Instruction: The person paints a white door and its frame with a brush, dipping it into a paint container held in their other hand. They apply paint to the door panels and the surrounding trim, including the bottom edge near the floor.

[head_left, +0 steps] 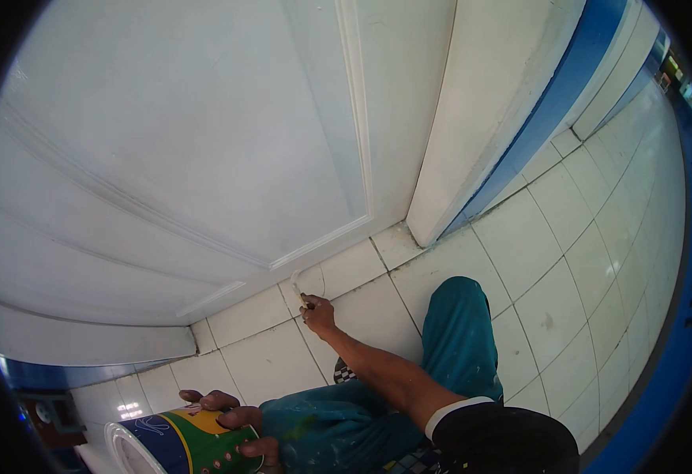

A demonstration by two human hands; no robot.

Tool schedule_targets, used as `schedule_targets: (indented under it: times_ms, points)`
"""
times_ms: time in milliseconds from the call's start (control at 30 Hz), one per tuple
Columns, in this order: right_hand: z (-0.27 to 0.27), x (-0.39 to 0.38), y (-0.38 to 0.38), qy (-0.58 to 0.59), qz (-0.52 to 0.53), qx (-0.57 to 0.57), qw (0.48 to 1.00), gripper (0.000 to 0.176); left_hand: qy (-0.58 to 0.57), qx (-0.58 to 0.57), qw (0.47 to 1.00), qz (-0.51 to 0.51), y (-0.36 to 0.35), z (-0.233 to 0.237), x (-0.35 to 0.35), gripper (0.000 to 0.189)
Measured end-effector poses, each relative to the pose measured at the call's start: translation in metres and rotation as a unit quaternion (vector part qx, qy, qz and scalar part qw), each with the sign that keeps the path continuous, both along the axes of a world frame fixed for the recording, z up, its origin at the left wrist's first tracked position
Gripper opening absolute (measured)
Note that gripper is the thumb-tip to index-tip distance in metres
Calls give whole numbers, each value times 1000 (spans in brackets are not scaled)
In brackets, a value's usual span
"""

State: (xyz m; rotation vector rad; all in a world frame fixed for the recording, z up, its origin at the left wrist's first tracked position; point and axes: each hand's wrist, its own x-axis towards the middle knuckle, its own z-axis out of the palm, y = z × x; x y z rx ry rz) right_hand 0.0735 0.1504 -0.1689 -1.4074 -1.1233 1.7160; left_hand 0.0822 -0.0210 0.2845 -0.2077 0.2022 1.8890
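Observation:
My right hand (319, 316) is closed around the handle of a small paintbrush (296, 283). The brush's pale bristles are right at the bottom edge of a white panelled door (188, 142), just over the floor tiles. At the lower left, my left hand (239, 416) grips a paint can (176, 444) with a green, yellow and dark blue label. The can lies tilted, its white-rimmed end turned toward the lower left, and my fingers wrap over its side. Its contents are hidden from this angle.
White tiles (519, 253) with dark joints cover the floor. A white door frame (472, 126) with a blue stripe (547, 103) rises right of the door. My teal-trousered knee (463, 332) is bent beside my right arm. A dark object (50, 415) stands far left.

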Motion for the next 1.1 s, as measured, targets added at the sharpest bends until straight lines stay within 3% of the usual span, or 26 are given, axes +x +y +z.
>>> schedule_targets:
  times_ms: [200, 300, 367, 433, 500, 567, 600, 700, 833, 1033, 1100]
  points:
    - [27, 61, 36, -98, 170, 63, 979, 40, 0, -3, 1000, -6, 4, -1, 2, 45]
    - [35, 96, 76, -120, 124, 25, 985, 39, 1, -2, 1000, -11, 7, -2, 5, 45]
    - [35, 121, 101, -145, 95, 68, 983, 38, 2, -3, 1000, -13, 9, -3, 6, 46]
    - [48, 152, 119, -163, 60, 3, 985, 38, 1, -4, 1000, -15, 10, -2, 6, 46]
    - [34, 181, 124, -168, -9, 87, 982, 39, 0, -3, 1000, -17, 10, -2, 6, 46]
    - [36, 208, 126, -35, -138, -61, 988, 41, 0, -2, 1000, -16, 10, -1, 6, 46]
    - [38, 215, 125, -20, -196, -45, 979, 43, 0, -3, 1000, -15, 10, -2, 6, 46]
    - [41, 209, 113, 133, -322, -42, 936, 42, -1, -4, 1000, -18, 10, -1, 7, 46]
    - [40, 139, 89, 187, -312, -66, 929, 46, 0, -4, 1000, -18, 8, 2, 7, 46]
    - [36, 12, 23, 216, -244, -89, 941, 37, 3, -12, 1000, -3, -8, 7, 1, 46]
    - [21, -24, 1, 115, -217, -36, 969, 31, 9, 0, 1000, 15, -15, 6, -2, 47]
